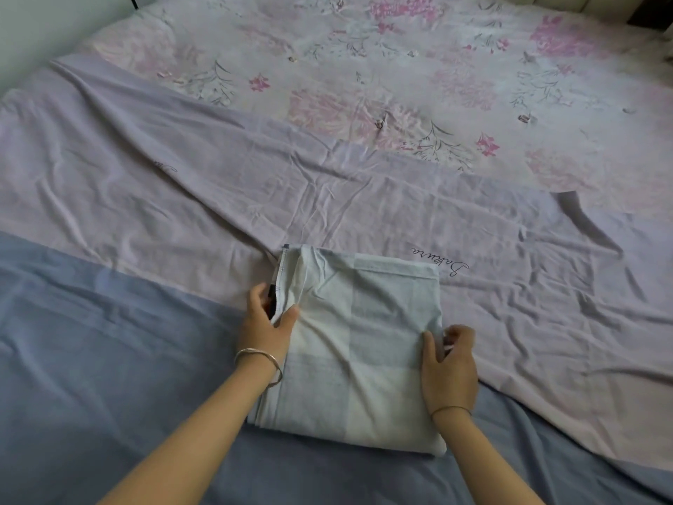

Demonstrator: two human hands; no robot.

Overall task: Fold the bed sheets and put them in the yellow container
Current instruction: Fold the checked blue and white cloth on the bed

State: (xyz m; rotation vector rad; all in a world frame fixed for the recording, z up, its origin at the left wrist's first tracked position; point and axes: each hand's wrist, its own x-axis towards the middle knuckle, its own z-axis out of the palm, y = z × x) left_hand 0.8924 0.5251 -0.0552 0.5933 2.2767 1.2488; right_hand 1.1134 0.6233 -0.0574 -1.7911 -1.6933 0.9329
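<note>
A pale blue and white checked bed sheet [357, 344], folded into a thick rectangle, lies on the bed in front of me. My left hand [266, 322] grips its left edge near the far corner, thumb on top and fingers underneath. On the opposite side, my right hand [449, 362] pinches the right edge about halfway down. Both wrists wear thin bangles. No yellow container is in view.
The folded sheet rests on a larger lilac and blue sheet [182, 213] spread flat and wrinkled across the bed. Beyond it lies a floral pink cover [437, 74]. A wall runs along the far left [43, 23].
</note>
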